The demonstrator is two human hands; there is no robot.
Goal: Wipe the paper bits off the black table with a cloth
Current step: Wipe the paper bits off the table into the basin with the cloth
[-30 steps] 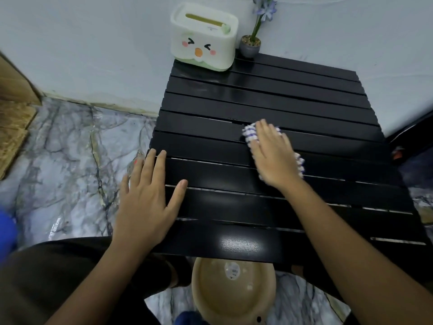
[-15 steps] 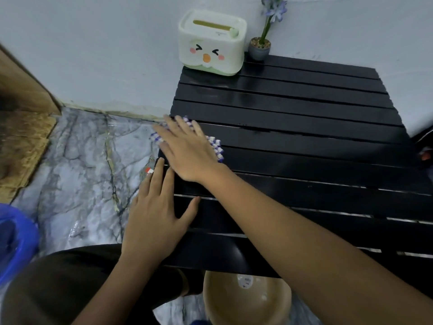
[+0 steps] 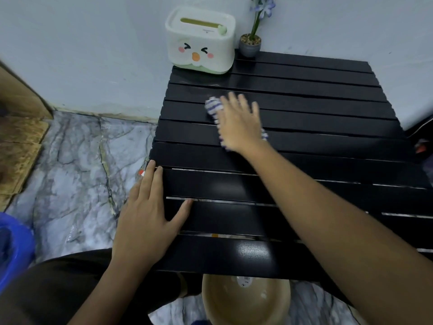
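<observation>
In the head view, the striped cloth (image 3: 212,106) is pressed flat under the straight, spread fingers of the right hand (image 3: 239,124), toward the black table's (image 3: 328,95) far left corner. It is judged soft, light and limp, best held by palm pressure. The left hand (image 3: 146,216) is laid flat, fingers straight, on the near left edge.

I have a single view, from the head-worn wide-angle camera. It looks forward and steeply down over the black table (image 3: 304,127), near enough that both forearms run out of the bottom edge. The wall (image 3: 93,55) closes the top of the view and the marble floor (image 3: 77,160) fills the left.
</observation>
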